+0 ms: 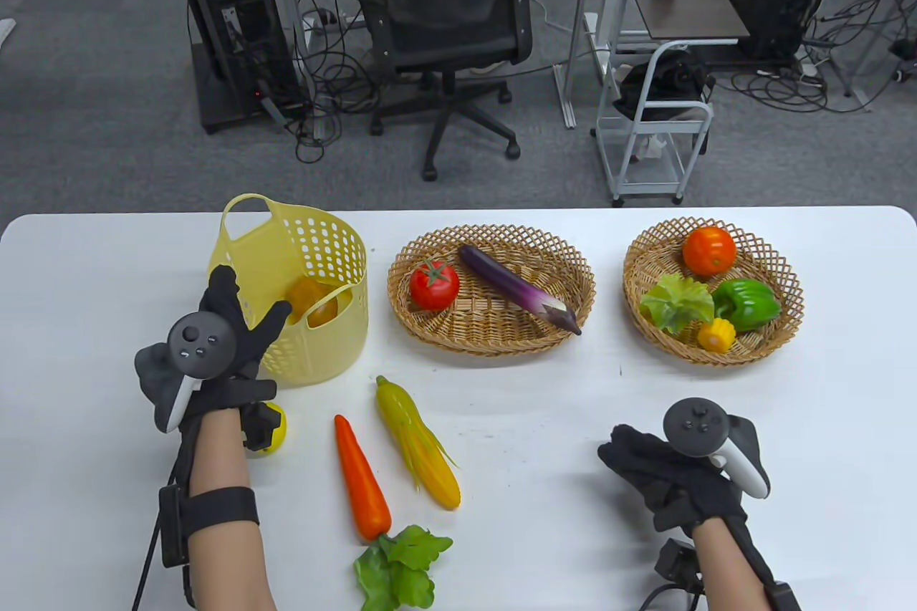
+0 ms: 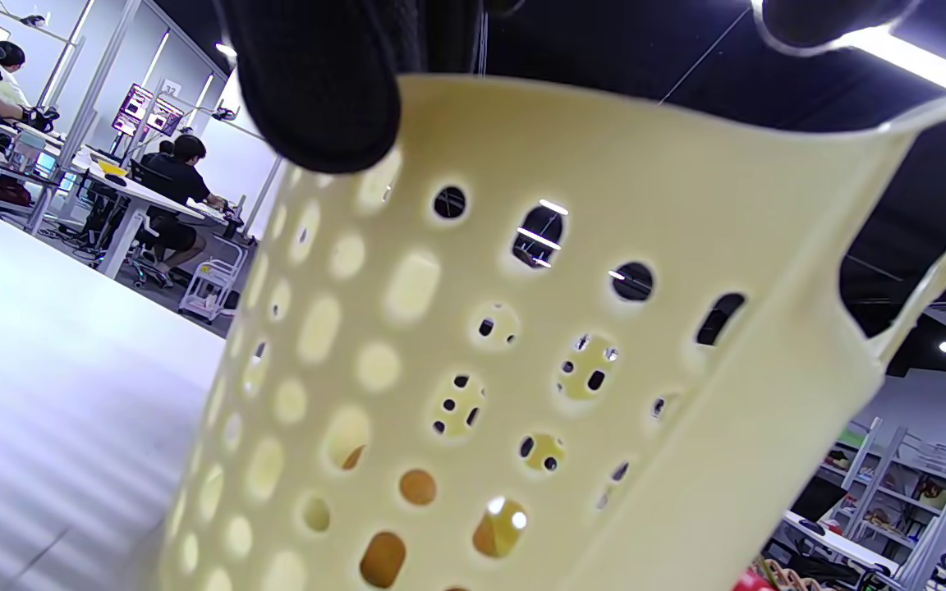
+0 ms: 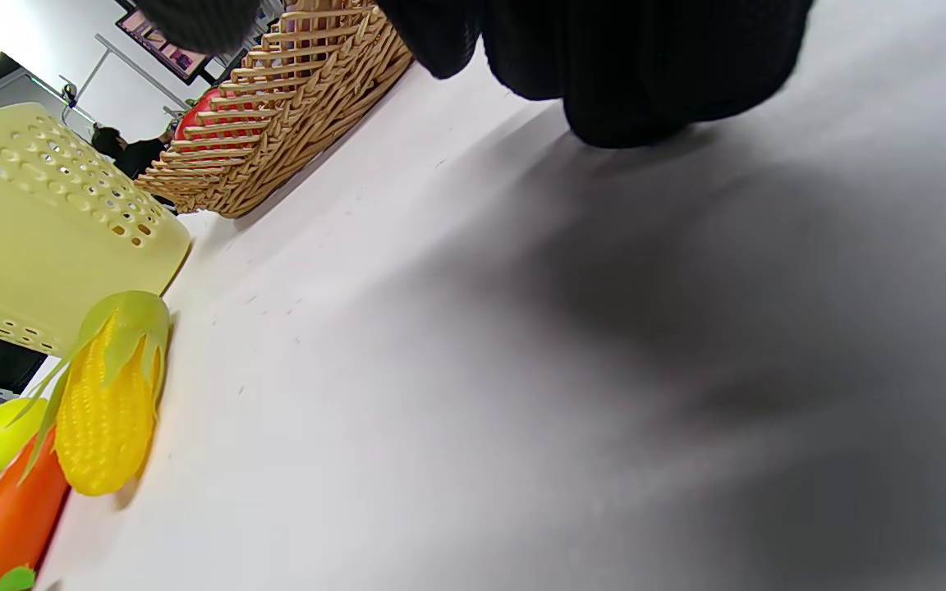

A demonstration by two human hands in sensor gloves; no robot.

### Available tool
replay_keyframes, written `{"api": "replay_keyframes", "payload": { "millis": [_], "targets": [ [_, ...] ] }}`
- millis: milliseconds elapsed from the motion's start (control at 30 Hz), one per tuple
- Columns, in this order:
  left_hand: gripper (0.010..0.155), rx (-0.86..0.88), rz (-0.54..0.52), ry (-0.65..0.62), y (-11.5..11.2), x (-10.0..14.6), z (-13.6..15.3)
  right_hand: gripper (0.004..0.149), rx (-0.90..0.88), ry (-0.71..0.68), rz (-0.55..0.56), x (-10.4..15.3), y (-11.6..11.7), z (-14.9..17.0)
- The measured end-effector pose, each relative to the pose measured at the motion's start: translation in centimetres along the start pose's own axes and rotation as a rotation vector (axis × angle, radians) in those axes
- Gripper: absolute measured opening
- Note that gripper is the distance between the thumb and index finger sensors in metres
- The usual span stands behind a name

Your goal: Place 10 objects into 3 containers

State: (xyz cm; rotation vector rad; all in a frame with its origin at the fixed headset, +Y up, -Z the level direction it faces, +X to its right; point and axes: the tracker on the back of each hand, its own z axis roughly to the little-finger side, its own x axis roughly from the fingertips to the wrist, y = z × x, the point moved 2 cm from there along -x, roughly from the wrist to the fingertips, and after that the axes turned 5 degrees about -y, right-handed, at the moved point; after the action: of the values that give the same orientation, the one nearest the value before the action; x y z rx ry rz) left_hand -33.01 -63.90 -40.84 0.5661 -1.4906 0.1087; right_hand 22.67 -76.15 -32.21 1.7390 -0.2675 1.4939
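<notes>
Carrot (image 1: 362, 478) at table's near edge looked light, rigid, slick; best gripped mid-body; left hand (image 1: 215, 339) fingers spread on basket (image 1: 301, 296), right hand (image 1: 666, 475) curled, empty

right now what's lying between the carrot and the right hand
Only the corn, right beside the carrot. From there to the right hand the white table is bare, as the table view shows.

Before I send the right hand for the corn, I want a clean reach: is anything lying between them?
Nothing visible does. Bare table lies between the right hand and the corn. The carrot lies on the corn's far side, apart from it.
</notes>
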Motion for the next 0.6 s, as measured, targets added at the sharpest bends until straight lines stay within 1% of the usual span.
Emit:
{"api": "replay_keyframes", "payload": {
  "millis": [133, 167, 200, 267, 333, 367, 400, 433, 500, 567, 600],
  "targets": [
    [0.089, -0.012, -0.007, -0.033, 0.2, 0.3, -0.2, 0.074, -0.001, -0.001, 0.000, 0.0, 0.0, 0.0],
    [0.090, -0.055, -0.021, -0.058, 0.3, 0.6, -0.3, 0.074, -0.001, -0.003, -0.002, 0.0, 0.0, 0.0],
    [0.090, -0.124, -0.066, -0.083, 0.7, 1.0, -0.4, 0.074, -0.003, -0.006, -0.006, -0.1, 0.0, 0.0],
    [0.090, -0.216, -0.114, -0.115, 1.2, 1.6, -0.3, 0.074, 0.000, -0.008, -0.007, -0.1, 0.1, -0.1],
    [0.090, -0.251, -0.137, -0.117, 1.5, 2.3, 0.2, 0.074, 0.004, -0.011, -0.008, -0.1, 0.1, -0.1],
    [0.089, -0.238, -0.134, -0.102, 1.6, 2.7, 0.8, 0.074, 0.003, -0.015, -0.008, -0.1, 0.1, -0.2],
    [0.089, -0.211, -0.109, -0.081, 1.5, 2.8, 1.3, 0.074, -0.002, -0.020, -0.011, -0.1, 0.1, -0.1],
    [0.089, -0.155, -0.062, -0.034, 1.2, 3.2, 2.1, 0.074, -0.016, -0.030, -0.021, -0.1, 0.1, 0.0],
    [0.090, -0.081, -0.012, 0.037, 0.6, 3.8, 3.6, 0.074, -0.040, -0.024, -0.021, -0.1, 0.0, 0.2],
    [0.089, -0.035, 0.070, 0.100, -0.3, 4.3, 4.8, 0.074, -0.041, -0.024, -0.020, -0.1, 0.0, 0.3],
    [0.088, -0.022, 0.140, 0.154, -1.1, 4.6, 5.7, 0.074, -0.041, -0.024, -0.021, -0.1, 0.0, 0.3]
  ]
}}
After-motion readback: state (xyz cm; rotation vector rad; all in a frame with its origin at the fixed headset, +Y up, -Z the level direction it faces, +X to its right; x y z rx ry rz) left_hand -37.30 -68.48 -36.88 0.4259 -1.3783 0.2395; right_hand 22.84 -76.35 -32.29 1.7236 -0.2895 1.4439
